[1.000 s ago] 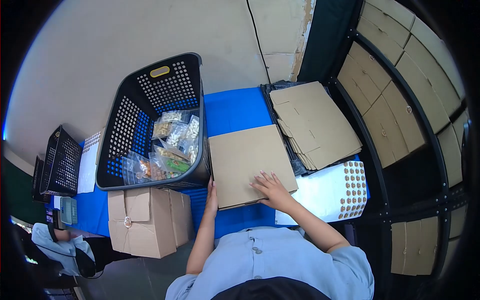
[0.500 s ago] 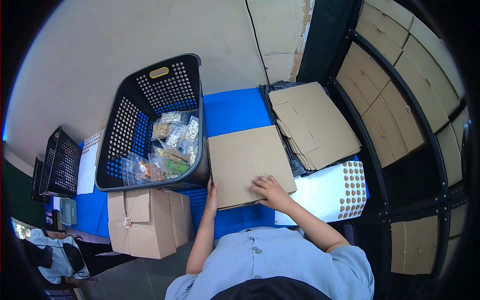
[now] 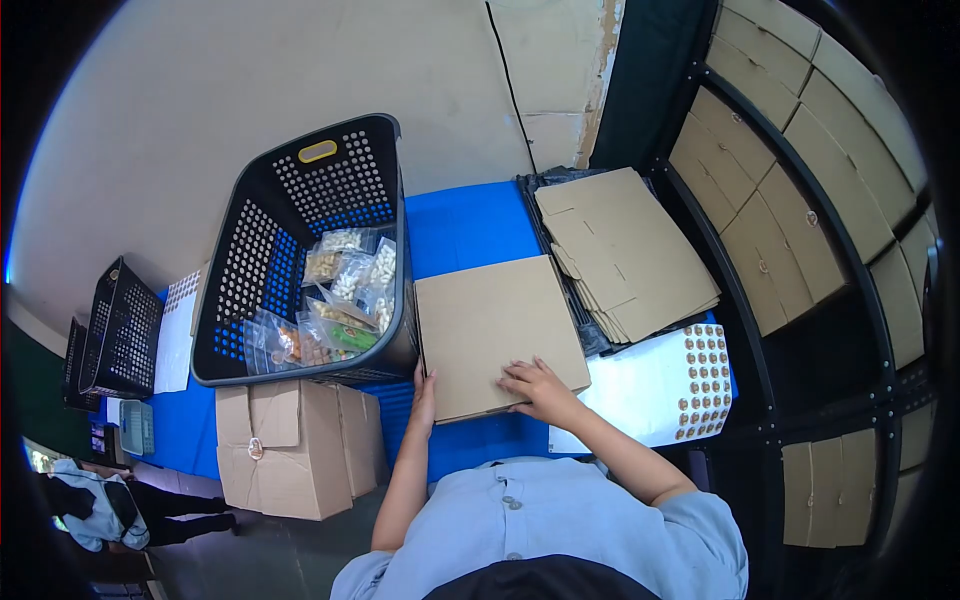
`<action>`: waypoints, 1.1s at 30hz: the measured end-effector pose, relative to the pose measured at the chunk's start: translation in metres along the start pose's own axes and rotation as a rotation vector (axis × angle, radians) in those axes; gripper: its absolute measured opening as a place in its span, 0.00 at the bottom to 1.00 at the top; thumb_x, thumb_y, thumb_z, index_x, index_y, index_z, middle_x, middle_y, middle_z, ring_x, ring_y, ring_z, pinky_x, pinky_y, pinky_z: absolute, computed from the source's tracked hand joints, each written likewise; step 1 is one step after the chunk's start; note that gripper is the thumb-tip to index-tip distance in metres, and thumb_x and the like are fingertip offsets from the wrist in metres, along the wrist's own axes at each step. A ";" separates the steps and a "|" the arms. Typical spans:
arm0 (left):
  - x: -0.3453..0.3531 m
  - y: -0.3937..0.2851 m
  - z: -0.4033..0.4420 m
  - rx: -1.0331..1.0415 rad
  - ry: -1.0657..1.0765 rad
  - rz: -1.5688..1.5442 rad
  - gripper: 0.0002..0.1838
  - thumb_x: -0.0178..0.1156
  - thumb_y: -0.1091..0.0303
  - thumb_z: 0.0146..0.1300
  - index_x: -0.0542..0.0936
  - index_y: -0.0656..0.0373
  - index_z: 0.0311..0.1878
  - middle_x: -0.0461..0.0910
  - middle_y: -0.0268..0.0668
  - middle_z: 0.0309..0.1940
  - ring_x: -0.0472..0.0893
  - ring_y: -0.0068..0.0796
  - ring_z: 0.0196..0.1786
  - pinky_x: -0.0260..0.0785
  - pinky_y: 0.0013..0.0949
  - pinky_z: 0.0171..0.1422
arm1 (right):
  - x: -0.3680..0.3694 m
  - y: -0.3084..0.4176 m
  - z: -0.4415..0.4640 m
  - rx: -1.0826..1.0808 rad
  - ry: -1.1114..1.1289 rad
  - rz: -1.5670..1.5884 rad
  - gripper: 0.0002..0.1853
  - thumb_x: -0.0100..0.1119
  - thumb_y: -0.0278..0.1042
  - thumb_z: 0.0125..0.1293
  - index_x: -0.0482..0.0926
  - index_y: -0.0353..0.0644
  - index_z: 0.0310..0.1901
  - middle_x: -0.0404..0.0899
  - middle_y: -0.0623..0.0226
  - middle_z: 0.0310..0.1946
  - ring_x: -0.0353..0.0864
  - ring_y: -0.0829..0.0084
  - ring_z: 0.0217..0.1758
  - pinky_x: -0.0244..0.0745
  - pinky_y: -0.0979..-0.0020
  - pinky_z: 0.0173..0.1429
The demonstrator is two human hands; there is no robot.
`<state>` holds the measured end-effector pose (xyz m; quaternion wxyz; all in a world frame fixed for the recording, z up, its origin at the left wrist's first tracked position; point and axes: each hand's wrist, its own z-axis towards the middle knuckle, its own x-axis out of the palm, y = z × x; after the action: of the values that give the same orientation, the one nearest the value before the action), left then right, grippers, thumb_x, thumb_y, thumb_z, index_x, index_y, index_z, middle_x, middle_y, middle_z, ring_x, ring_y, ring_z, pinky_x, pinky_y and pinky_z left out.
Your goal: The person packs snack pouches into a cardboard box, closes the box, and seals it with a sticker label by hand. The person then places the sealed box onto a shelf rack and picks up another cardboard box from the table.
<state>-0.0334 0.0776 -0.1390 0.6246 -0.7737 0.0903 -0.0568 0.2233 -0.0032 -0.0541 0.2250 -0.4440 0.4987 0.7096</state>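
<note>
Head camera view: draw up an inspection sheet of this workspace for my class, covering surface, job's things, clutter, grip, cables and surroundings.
Surface: blue cloth, visible between items.
Job's things: cardboard box, top closed; flattened cartons stacked on black plastic; sheet of round stickers; perforated basket holding clear bags.
Clutter: large closed carton by the basket, bearing one round sticker.
Robot grip: nothing seen; bare left hand against the box's left side, right hand spread on its top.
Cables: one black cable down the wall; its lower end is hidden.
Surroundings: black rack of cartons at right; another person at far left.
</note>
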 end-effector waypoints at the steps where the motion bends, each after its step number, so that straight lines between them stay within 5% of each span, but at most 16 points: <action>1: 0.000 0.002 -0.001 0.006 0.003 0.008 0.36 0.51 0.56 0.70 0.48 0.52 0.75 0.54 0.41 0.73 0.54 0.35 0.74 0.46 0.34 0.75 | 0.004 -0.001 0.001 0.007 0.020 -0.018 0.32 0.67 0.39 0.55 0.71 0.50 0.62 0.66 0.58 0.65 0.59 0.58 0.72 0.49 0.45 0.74; 3: 0.001 0.003 -0.001 0.018 0.003 0.019 0.36 0.51 0.55 0.70 0.47 0.52 0.75 0.54 0.41 0.73 0.54 0.35 0.74 0.46 0.34 0.75 | 0.003 0.005 0.001 -0.008 0.014 -0.067 0.33 0.65 0.46 0.58 0.68 0.52 0.65 0.61 0.56 0.68 0.55 0.56 0.74 0.47 0.43 0.73; 6: 0.008 0.002 -0.006 0.077 -0.014 0.031 0.37 0.56 0.70 0.67 0.48 0.56 0.73 0.56 0.45 0.71 0.58 0.37 0.72 0.50 0.35 0.73 | 0.016 0.006 -0.006 -0.061 -0.110 -0.148 0.33 0.62 0.49 0.60 0.66 0.52 0.66 0.59 0.55 0.69 0.54 0.55 0.74 0.47 0.43 0.73; 12: 0.009 0.024 0.003 0.160 0.006 0.114 0.32 0.47 0.69 0.73 0.45 0.56 0.75 0.52 0.46 0.73 0.58 0.37 0.72 0.49 0.35 0.74 | 0.016 -0.017 -0.026 0.021 -0.405 0.101 0.24 0.59 0.40 0.63 0.70 0.43 0.60 0.65 0.52 0.64 0.60 0.52 0.70 0.56 0.53 0.72; 16: 0.010 0.018 -0.002 0.168 -0.029 0.137 0.32 0.46 0.67 0.73 0.46 0.56 0.75 0.54 0.49 0.72 0.58 0.39 0.72 0.49 0.35 0.74 | 0.019 -0.057 -0.087 0.392 -0.922 0.077 0.19 0.60 0.23 0.56 0.76 0.39 0.51 0.74 0.54 0.52 0.71 0.54 0.56 0.67 0.60 0.62; 19: 0.013 0.018 -0.002 0.198 -0.078 0.220 0.31 0.45 0.67 0.73 0.47 0.57 0.75 0.55 0.51 0.71 0.59 0.41 0.72 0.49 0.36 0.74 | 0.024 -0.093 -0.152 0.816 -1.110 -0.138 0.18 0.57 0.20 0.56 0.76 0.39 0.50 0.73 0.54 0.45 0.69 0.54 0.53 0.65 0.59 0.61; 24: 0.014 0.012 -0.004 0.225 -0.105 0.278 0.31 0.46 0.67 0.73 0.49 0.58 0.75 0.55 0.51 0.72 0.59 0.42 0.72 0.50 0.37 0.74 | 0.036 -0.144 -0.250 1.181 -0.999 -0.382 0.11 0.56 0.23 0.60 0.82 0.34 0.43 0.79 0.55 0.44 0.76 0.55 0.49 0.70 0.61 0.57; 33: 0.011 0.020 -0.001 0.232 -0.122 0.288 0.31 0.46 0.67 0.73 0.49 0.57 0.75 0.54 0.50 0.72 0.58 0.43 0.72 0.51 0.38 0.74 | 0.032 -0.151 -0.269 1.207 -0.913 -0.394 0.09 0.58 0.28 0.63 0.83 0.33 0.40 0.81 0.56 0.41 0.79 0.58 0.48 0.72 0.63 0.57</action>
<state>-0.0239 0.0704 -0.1589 0.7154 -0.6777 0.1547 0.0700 0.4311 -0.1910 -0.1872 0.7324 0.0107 0.5682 0.3750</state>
